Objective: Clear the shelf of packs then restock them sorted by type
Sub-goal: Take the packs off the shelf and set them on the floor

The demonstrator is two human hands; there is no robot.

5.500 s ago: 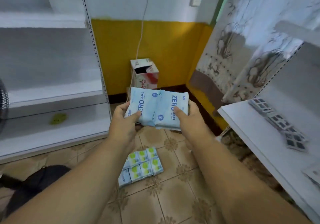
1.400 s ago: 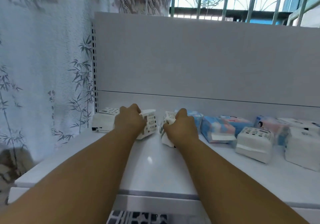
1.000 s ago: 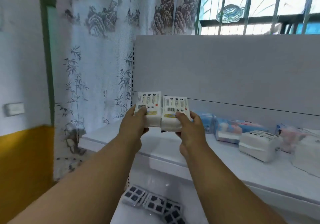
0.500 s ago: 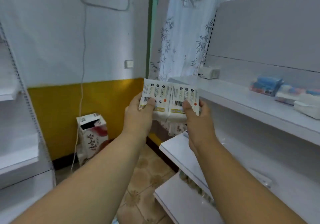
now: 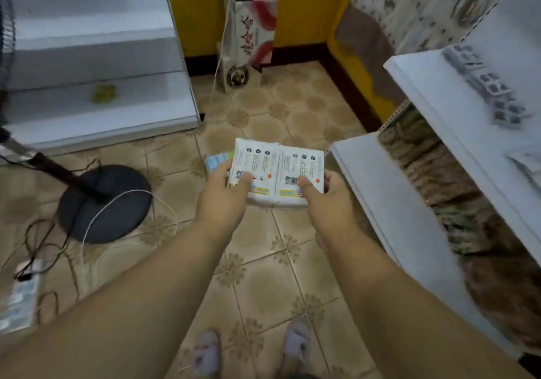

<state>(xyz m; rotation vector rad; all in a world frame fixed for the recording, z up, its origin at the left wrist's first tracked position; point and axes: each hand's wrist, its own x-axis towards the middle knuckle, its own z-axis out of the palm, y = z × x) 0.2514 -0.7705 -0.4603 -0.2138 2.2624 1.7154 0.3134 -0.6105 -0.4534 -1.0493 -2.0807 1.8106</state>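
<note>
Two white packs sit side by side above the tiled floor, one per hand. The left hand pinches the left pack, thumb on its barcode face, fingers curled beneath; the right hand pinches the right pack likewise. Both look soft, rectangular, plastic-wrapped. Just behind them, blue packs lie on the floor, count unclear. A white shelf stands right.

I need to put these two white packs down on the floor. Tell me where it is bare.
Bare tiles lie below the white packs, between the forearms and down to the slippers, and ahead between the packs and the carton. Crowded: blue-green packs under the left hand, and the fan base with cables to the left.
</note>
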